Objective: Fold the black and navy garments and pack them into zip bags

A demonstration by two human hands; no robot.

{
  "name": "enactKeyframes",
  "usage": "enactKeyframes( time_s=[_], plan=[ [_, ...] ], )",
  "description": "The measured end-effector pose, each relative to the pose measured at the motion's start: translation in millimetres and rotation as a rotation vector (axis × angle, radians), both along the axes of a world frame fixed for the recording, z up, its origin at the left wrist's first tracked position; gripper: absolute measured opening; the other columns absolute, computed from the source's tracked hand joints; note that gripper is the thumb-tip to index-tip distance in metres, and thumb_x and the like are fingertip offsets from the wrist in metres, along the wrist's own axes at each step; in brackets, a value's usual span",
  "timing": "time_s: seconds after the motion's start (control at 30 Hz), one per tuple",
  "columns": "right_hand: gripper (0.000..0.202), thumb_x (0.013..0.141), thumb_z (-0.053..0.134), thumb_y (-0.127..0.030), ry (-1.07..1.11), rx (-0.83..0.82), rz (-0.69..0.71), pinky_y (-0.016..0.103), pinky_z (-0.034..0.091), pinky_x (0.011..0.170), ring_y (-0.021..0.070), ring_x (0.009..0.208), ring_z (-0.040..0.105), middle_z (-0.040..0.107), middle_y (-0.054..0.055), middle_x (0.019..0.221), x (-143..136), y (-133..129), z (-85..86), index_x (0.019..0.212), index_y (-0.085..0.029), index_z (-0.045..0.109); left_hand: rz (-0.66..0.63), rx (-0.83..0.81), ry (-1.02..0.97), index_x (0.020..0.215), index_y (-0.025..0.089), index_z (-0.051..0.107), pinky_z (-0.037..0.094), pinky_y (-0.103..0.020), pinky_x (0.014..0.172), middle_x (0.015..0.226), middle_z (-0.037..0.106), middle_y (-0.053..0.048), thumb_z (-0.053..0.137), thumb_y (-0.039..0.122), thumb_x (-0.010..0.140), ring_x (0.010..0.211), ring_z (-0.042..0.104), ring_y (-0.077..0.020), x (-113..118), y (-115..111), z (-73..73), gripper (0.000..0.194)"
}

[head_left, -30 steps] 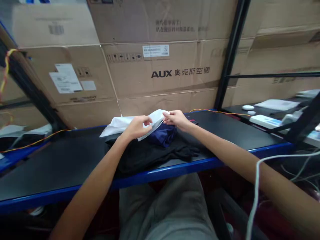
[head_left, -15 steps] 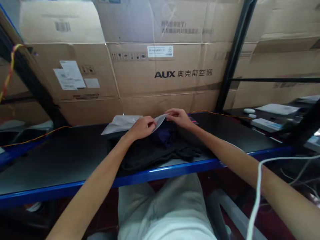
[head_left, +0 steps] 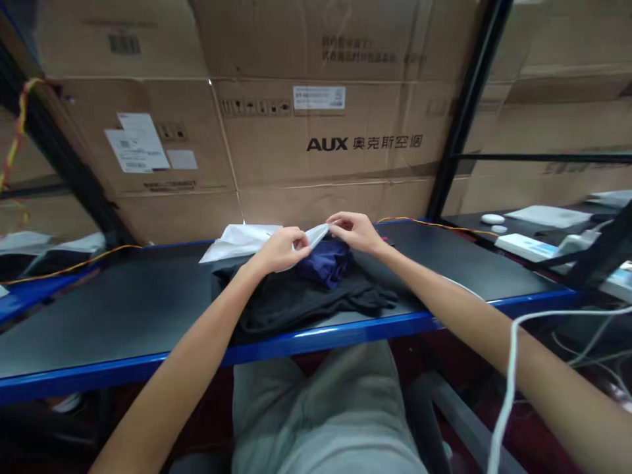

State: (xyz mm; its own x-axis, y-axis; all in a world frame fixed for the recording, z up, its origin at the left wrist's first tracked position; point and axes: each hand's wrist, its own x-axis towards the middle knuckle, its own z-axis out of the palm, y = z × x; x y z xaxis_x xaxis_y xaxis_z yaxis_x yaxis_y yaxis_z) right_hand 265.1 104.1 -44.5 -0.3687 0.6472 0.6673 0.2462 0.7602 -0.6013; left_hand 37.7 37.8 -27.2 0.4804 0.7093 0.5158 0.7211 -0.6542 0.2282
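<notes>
A white sheet (head_left: 241, 239), thin like paper or cloth, lies at the back of the dark shelf top and runs behind my left hand. My left hand (head_left: 282, 250) pinches it near the middle. The tip of its right end is between the fingertips of my right hand (head_left: 351, 230). Just below my hands sits a bunched dark blue cloth (head_left: 326, 263). It rests on a black garment (head_left: 306, 299) spread near the front edge, partly hidden by my left wrist.
A blue edge (head_left: 316, 337) runs along the front of the shelf (head_left: 123, 309). Large cardboard (head_left: 276, 151) stands behind. White boxes (head_left: 528, 247) lie at the right. A white cable (head_left: 511, 368) crosses my right forearm.
The picture has become darker, and the blue cloth shows more clearly. Both hands hold nearly the same places on the white sheet.
</notes>
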Motion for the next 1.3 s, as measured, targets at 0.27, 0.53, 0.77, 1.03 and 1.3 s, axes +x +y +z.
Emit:
enactKeyframes(
  time_s=[0.27,0.53,0.77,1.03,1.3],
  plan=[
    [0.021,0.07,0.071,-0.033,0.011,-0.022,-0.154,0.026,0.051,0.061,0.0161,0.063,0.064,0.071,0.003,0.069,-4.1,-2.1,-0.4,0.083,-0.016,0.071,-0.02,-0.013,0.009,0.084,0.016,0.073,0.045,-0.027,0.068,0.08,0.07,-0.005,0.053,0.028,0.086,0.072,0.061,-0.0168,3.5,-1.7,0.0,0.023],
    [0.016,0.07,0.067,-0.024,0.04,-0.144,-0.179,0.027,0.053,0.062,0.0176,0.058,0.067,0.069,0.002,0.059,-2.4,1.3,2.3,0.08,-0.015,0.074,-0.061,0.054,0.051,0.092,0.015,0.075,0.045,-0.027,0.071,0.082,0.067,-0.005,0.051,0.01,0.08,0.074,0.061,-0.0167,5.5,-4.2,-1.4,0.028],
    [0.015,0.067,0.065,-0.017,-0.007,-0.129,-0.227,0.027,0.054,0.061,0.0194,0.059,0.069,0.071,0.003,0.061,-1.7,2.0,3.0,0.077,-0.014,0.075,-0.098,0.03,0.055,0.091,0.017,0.076,0.045,-0.026,0.071,0.082,0.065,-0.003,0.05,0.006,0.079,0.074,0.061,-0.0153,7.1,-8.6,1.8,0.03],
    [0.019,0.068,0.062,-0.019,0.059,0.038,-0.265,0.032,0.057,0.071,0.0187,0.07,0.069,0.073,0.004,0.076,16.7,15.3,1.5,0.082,-0.016,0.073,-0.073,0.05,0.009,0.09,0.017,0.075,0.045,-0.027,0.069,0.077,0.062,-0.002,0.052,0.007,0.078,0.071,0.058,-0.0153,5.5,-8.6,0.5,0.028],
    [0.023,0.073,0.067,-0.024,-0.064,0.28,-0.046,0.032,0.057,0.076,0.0187,0.084,0.067,0.072,0.007,0.095,7.0,0.2,3.9,0.094,-0.019,0.076,0.049,0.031,0.152,0.104,0.018,0.075,0.049,-0.03,0.082,0.096,0.057,-0.007,0.044,-0.003,0.071,0.086,0.059,-0.0189,-1.0,-4.4,-0.7,0.05]
  ],
)
